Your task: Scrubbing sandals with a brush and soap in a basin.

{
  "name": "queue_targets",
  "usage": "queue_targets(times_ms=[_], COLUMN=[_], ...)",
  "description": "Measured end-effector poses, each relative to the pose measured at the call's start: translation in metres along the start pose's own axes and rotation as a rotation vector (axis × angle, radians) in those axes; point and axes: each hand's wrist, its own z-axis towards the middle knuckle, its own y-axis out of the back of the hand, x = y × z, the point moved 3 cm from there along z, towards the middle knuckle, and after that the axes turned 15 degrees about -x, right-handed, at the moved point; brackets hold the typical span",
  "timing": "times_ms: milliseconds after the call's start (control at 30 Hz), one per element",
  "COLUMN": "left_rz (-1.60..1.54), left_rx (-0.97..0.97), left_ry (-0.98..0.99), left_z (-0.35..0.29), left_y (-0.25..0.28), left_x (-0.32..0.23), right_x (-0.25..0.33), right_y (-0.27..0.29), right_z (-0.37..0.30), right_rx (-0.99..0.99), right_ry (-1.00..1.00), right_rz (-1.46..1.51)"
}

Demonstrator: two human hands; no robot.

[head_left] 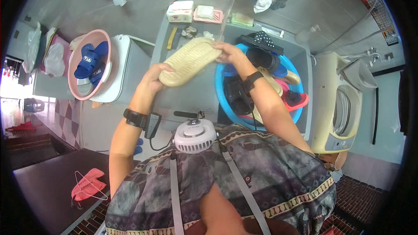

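Observation:
A beige slipper (pixel 189 61) with a ridged, textured surface is held tilted over the grey sink (pixel 187 100). My left hand (pixel 154 76) grips its lower left end, thumb on top. At the upper right end, my right hand (pixel 228 53) pinches it by the edge. Water (pixel 227 13) runs down from the tap onto or just beside that end. Right of the slipper sits a blue basin (pixel 221 98) full of footwear, including a black sandal with white dots (pixel 264 40) and a pink slipper (pixel 300 100). My right forearm passes over the basin.
Along the sink's back ledge lie a white soap box (pixel 180 12), a soap bar (pixel 204 12) in a pink dish and a yellow-handled brush (pixel 172 39). To the left stands a pink basin (pixel 72 78) with blue slippers (pixel 89 63). A washing machine (pixel 324 104) is at right.

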Motion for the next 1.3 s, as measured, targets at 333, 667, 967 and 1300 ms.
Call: queue_targets(times_ms=[333,667,967,1300], left_rz=[0.035,1.087,1.440,1.470], left_rx=[0.031,-0.626,0.000,-0.142], left_ry=[-0.009,-1.116,-1.182,-0.966], left_z=[0.058,0.121,0.087,0.109], left_y=[0.026,-0.065,-0.188,-0.137], left_x=[0.003,-0.019,0.059,0.008], right_x=[0.004,0.003,-0.025,-0.033], right_y=[0.024,0.069,0.047,0.037], right_z=[-0.035,-0.116,-0.176,-0.195], right_rx=[0.125,0.013,-0.225,-0.349], right_ry=[-0.044,0.062,0.333,0.433], right_rz=[0.261,0.415,0.598,0.583])
